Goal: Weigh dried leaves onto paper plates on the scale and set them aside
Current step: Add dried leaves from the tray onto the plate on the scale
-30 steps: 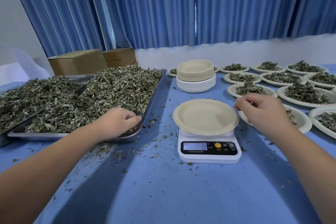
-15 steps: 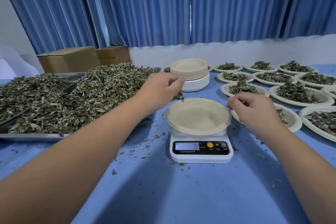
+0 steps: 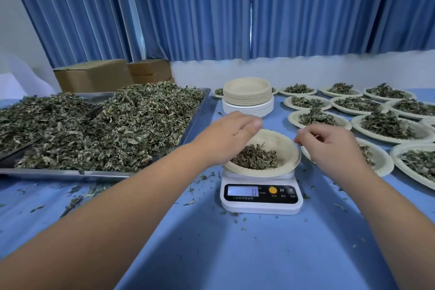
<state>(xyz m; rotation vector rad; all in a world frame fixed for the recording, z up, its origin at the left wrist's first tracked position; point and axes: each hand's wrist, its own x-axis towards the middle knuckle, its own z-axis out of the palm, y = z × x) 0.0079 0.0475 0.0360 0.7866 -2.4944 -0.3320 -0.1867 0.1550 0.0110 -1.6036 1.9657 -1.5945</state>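
Note:
A white digital scale (image 3: 261, 198) stands on the blue table and carries a beige paper plate (image 3: 286, 165). A small heap of dried leaves (image 3: 256, 158) lies in that plate. My left hand (image 3: 230, 139) hovers palm down over the plate's left side, fingers loosely extended and holding nothing. My right hand (image 3: 329, 146) is at the plate's right rim, its curled fingers pinching the edge. A big pile of dried leaves (image 3: 129, 125) fills the metal tray (image 3: 70, 174) on the left.
A stack of unused paper plates (image 3: 247, 94) stands behind the scale. Several plates filled with leaves (image 3: 386, 125) cover the table to the right. Cardboard boxes (image 3: 94, 75) sit behind the tray. Leaf crumbs are scattered on the cloth around the scale.
My left hand took a handful from the tray, carried it right over the scale and let it fall into the plate. The right hand stayed at the plate's rim.

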